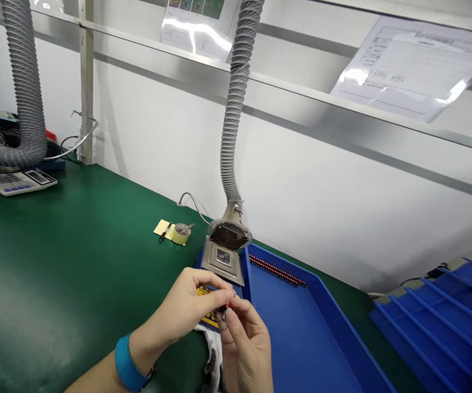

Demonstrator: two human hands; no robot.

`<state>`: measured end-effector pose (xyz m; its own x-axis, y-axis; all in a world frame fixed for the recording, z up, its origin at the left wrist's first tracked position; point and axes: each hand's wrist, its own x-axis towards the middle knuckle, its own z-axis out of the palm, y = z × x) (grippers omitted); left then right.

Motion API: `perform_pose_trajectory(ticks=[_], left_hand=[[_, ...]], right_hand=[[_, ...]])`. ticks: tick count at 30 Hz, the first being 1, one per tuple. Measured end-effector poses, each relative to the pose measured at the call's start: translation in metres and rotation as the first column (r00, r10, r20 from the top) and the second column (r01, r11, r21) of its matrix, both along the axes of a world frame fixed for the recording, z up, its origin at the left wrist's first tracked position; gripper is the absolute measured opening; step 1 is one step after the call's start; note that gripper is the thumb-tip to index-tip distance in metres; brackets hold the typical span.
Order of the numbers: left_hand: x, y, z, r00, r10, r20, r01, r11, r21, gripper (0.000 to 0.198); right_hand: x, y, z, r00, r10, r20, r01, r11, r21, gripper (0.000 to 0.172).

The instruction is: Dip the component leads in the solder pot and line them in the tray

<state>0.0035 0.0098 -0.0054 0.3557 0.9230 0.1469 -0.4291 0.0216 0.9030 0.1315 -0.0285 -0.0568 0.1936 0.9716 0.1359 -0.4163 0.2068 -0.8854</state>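
Note:
Above the near end of a small blue device, my two hands meet fingertip to fingertip. Between them is a small red-and-black part [226,309], mostly covered by the fingers; its kind cannot be made out. My left hand [190,304], with a blue band at the wrist, is closed in a pinch on it from the left. From below and to the right, my right hand [246,341] pinches the same part between thumb and fingers. Just beyond the fingers lies the device's metal top plate [222,262], which frames a shiny square surface.
Over the plate hangs a round fume intake [230,234] on a grey hose. A blue tray [301,327] at right holds a row of red-and-black parts [277,270] along its far edge. Blue ribbed trays [441,322] stand farther right. A tape roll [181,233] sits left.

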Motion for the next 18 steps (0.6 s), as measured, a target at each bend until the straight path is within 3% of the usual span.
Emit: perform_pose_trajectory(ticks=[5, 12, 14, 16, 18], left_hand=[[0.003, -0.001, -0.001, 0.99, 0.101, 0.102, -0.098, 0.995, -0.036, 0.023], [-0.012, 0.005, 0.002, 0.921, 0.291, 0.259, -0.285, 0.956, -0.062, 0.021], [-0.019, 0.006, 0.005, 0.947, 0.243, 0.211, -0.244, 0.97, -0.021, 0.018], [-0.023, 0.006, 0.007, 0.994, 0.099, 0.044, -0.101, 0.994, 0.045, 0.021], [-0.022, 0.004, 0.008, 0.992, -0.013, -0.124, 0.022, 0.998, 0.066, 0.02]], right_hand=[[0.003, 0.0, -0.005, 0.998, 0.028, 0.056, -0.031, 0.999, 0.038, 0.015], [-0.014, -0.008, 0.02, 0.998, 0.014, -0.066, -0.018, 0.998, -0.059, 0.023], [-0.017, -0.009, 0.025, 0.996, 0.005, -0.088, -0.011, 0.997, -0.073, 0.025], [-0.017, -0.009, 0.026, 0.996, 0.006, -0.092, -0.013, 0.997, -0.075, 0.025], [-0.016, -0.008, 0.024, 0.996, 0.0, -0.091, -0.006, 0.997, -0.073, 0.023]])
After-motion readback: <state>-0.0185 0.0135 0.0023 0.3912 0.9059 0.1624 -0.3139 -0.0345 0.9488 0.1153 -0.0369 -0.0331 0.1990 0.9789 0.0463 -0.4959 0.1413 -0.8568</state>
